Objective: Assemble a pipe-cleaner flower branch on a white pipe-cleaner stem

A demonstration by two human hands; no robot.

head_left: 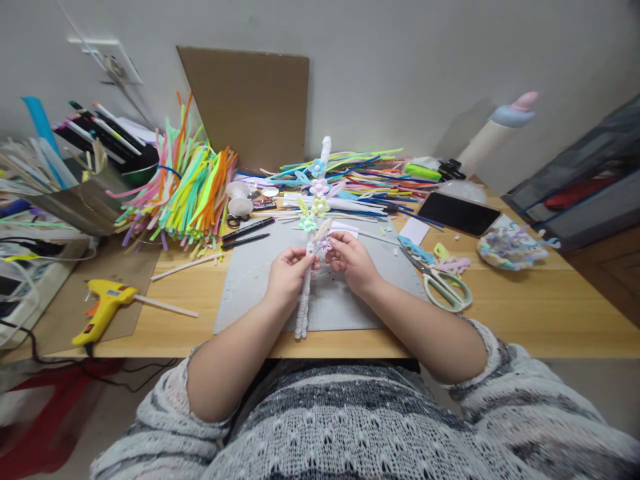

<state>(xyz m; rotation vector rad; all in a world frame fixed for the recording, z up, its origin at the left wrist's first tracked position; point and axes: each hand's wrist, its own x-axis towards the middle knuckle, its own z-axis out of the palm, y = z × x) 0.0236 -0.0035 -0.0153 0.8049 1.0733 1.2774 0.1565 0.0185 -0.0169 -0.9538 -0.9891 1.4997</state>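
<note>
Between my hands stands a white fuzzy pipe-cleaner stem (303,303), slanting up and away over a grey mat (260,293). Along its upper part sit a blue flower (317,168), a pink flower (319,188), a yellow flower (320,206) and a mint-green flower (307,223), with small leaves beside them. My left hand (291,272) is closed around the stem below the flowers. My right hand (354,262) pinches a small purple flower (325,245) right beside the stem; whether that flower is fixed to it I cannot tell.
Scissors (447,288) lie at the right near a phone (459,212) and a pastel bowl (510,248). A yellow glue gun (106,308) rests on cardboard at the left. Behind are bundled pipe cleaners (195,193), black pens (247,230) and an upright brown board (250,107).
</note>
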